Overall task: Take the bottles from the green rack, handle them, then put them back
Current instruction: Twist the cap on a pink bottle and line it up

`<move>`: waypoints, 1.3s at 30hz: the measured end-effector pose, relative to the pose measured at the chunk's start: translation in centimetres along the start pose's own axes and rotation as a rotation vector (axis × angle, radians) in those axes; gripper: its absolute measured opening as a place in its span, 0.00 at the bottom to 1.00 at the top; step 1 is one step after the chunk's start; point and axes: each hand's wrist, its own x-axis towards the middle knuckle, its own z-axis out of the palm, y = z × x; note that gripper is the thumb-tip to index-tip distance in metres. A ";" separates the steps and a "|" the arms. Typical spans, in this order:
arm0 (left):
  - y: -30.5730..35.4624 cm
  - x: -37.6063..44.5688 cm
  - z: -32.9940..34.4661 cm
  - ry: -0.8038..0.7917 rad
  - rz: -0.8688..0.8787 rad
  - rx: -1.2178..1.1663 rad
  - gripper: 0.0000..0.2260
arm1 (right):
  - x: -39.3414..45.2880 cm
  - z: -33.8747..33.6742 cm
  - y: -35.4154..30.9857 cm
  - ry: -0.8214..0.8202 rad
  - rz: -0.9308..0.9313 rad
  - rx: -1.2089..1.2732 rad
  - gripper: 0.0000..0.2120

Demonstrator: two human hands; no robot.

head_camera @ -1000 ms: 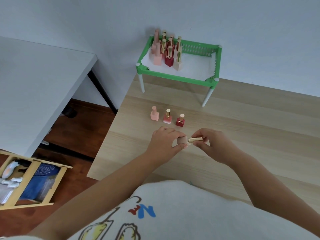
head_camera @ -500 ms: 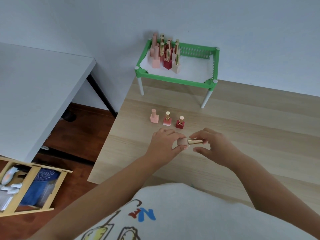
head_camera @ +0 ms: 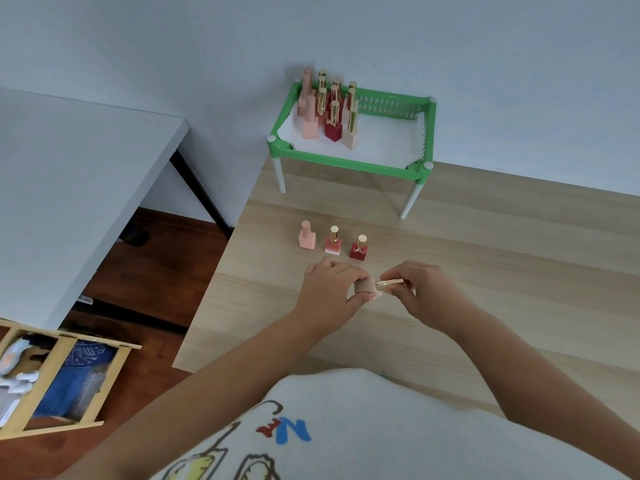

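I hold a beige bottle on its side above the wooden table. My left hand grips its square body, and my right hand pinches its gold cap. Three bottles stand in a row just beyond my hands: a pink bottle, a pink-and-white bottle with a gold cap and a dark red bottle. The green rack stands on white legs at the back against the wall. Several more bottles are clustered in its left rear corner.
A grey table with a black leg stands to the left, across a gap showing dark floor. A wooden crate with blue items sits at the lower left. The wooden table stretches to the right of my hands.
My hands and the beige bottle have stayed in nearly the same place; my right fingers have shifted slightly on the gold cap. The view has tilted a little.
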 end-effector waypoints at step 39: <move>-9.9 4.8 -4.9 0.041 -0.357 -0.086 0.20 | 11.5 0.6 -1.9 0.118 0.022 -0.255 0.18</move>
